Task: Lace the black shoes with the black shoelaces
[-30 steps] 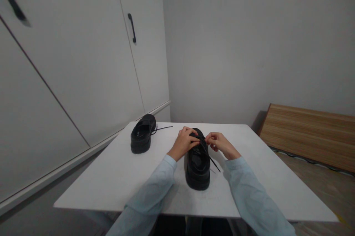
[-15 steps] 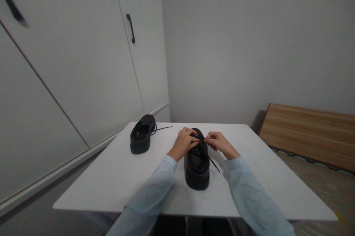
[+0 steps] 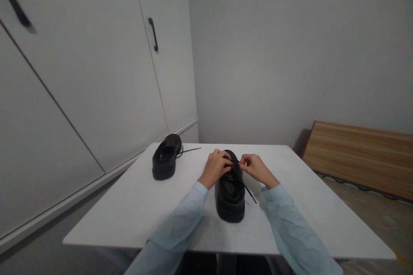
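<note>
While shoe (image 3: 230, 195) is staying put, left hand (image 3: 217, 166), right hand (image 3: 255, 168) still pinching thin black lace (image 3: 240, 175) over glossy chunky upper.

Near shoe (image 3: 230, 195): black, smooth upper with a dull sheen, probably leather or imitation; thick matt sole. Laces (image 3: 240, 176): thin black cord. Second shoe (image 3: 165, 161): same finish. Table (image 3: 129, 206): white, smooth, matt top. Sleeves (image 3: 180, 227): pale blue soft cloth. Cupboard doors (image 3: 97, 72): white, matt, with a black handle (image 3: 154, 34). Board (image 3: 358, 159): wood grain.
</note>
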Motion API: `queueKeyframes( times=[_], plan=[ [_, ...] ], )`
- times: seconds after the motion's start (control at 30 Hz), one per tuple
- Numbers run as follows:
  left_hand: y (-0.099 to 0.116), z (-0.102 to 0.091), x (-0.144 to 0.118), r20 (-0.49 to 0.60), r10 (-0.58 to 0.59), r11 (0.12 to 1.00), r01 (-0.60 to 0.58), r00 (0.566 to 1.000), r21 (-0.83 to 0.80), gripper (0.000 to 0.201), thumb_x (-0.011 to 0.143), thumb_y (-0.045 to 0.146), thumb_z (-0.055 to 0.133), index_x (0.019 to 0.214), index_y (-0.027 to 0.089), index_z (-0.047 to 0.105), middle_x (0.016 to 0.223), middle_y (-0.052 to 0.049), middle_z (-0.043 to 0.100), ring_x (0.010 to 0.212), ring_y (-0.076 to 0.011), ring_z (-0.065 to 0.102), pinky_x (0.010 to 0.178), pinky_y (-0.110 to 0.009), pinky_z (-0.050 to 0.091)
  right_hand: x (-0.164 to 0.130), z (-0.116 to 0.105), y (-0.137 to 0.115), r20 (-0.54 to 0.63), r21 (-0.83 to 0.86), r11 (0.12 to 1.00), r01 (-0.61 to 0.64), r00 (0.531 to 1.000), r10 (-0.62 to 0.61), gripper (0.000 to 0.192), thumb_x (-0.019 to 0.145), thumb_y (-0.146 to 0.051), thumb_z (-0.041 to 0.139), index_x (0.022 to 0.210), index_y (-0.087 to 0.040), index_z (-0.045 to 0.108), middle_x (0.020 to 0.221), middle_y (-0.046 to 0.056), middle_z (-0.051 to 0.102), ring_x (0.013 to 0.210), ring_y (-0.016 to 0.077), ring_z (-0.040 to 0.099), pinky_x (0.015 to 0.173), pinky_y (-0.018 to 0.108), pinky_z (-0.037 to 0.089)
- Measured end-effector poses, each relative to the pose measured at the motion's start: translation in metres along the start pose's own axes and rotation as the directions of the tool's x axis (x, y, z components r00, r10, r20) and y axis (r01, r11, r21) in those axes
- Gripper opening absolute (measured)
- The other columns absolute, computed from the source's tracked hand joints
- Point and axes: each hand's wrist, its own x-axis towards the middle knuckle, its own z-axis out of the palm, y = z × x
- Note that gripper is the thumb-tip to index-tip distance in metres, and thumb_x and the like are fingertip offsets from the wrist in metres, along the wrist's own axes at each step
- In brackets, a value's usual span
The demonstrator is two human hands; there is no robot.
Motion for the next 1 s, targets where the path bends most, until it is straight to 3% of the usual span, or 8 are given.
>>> queueKeyframes(
  times=[0.23, 0.53, 0.73, 1.0],
  plan=[
    [0.001, 0.001, 0.002, 0.008, -0.039, 0.999, 0.039, 0.999, -0.025, 0.009, 0.073, 0.028, 0.070, 0.080, 0.025, 0.074, 0.100, -0.002, 0.065, 0.094, -0.0220, 0.049, 0.078, -0.035, 0.039, -0.004, -0.007, -0.008, 0.020, -0.216, 0.975, 0.048, 0.999, -0.045, 0.014, 0.070, -0.021, 0.055, 0.062, -0.018, 0.066, 0.061, 0.001, 0.065, 0.055, 0.0133, 0.052, 0.057, 0.024, 0.034],
    [0.003, 0.004, 0.004, 0.015, -0.066, 0.998, 0.066, 0.998, -0.023, 0.006, 0.072, 0.025, 0.071, 0.078, 0.023, 0.072, 0.098, -0.002, 0.065, 0.092, -0.0211, 0.051, 0.076, -0.034, 0.039, -0.003, -0.014, -0.003, 0.134, -0.120, 0.987, 0.108, 0.987, -0.092, 0.022, 0.076, -0.024, 0.053, 0.069, -0.017, 0.073, 0.061, 0.002, 0.067, 0.056, 0.0136, 0.053, 0.058, 0.024, 0.037],
    [0.004, -0.003, 0.004, -0.004, -0.005, 1.000, 0.005, 1.000, -0.012, 0.007, 0.075, 0.027, 0.068, 0.079, 0.022, 0.069, 0.099, -0.003, 0.062, 0.098, -0.0219, 0.048, 0.082, -0.035, 0.038, 0.001, -0.007, 0.002, 0.010, -0.121, 0.991, 0.063, 0.998, -0.062, 0.028, 0.080, -0.031, 0.052, 0.059, -0.016, 0.064, 0.057, 0.002, 0.063, 0.055, 0.0133, 0.052, 0.059, 0.025, 0.037],
    [0.004, -0.005, 0.000, -0.041, -0.007, 1.000, 0.008, 0.999, 0.022, 0.011, 0.085, 0.026, 0.054, 0.091, 0.018, 0.059, 0.099, -0.006, 0.057, 0.098, -0.0210, 0.049, 0.083, -0.035, 0.040, 0.003, 0.004, 0.000, -0.076, 0.052, 0.997, 0.062, 0.995, -0.058, 0.022, 0.083, -0.035, 0.050, 0.076, -0.017, 0.062, 0.071, 0.002, 0.064, 0.059, 0.0128, 0.053, 0.057, 0.024, 0.040]
  ],
)
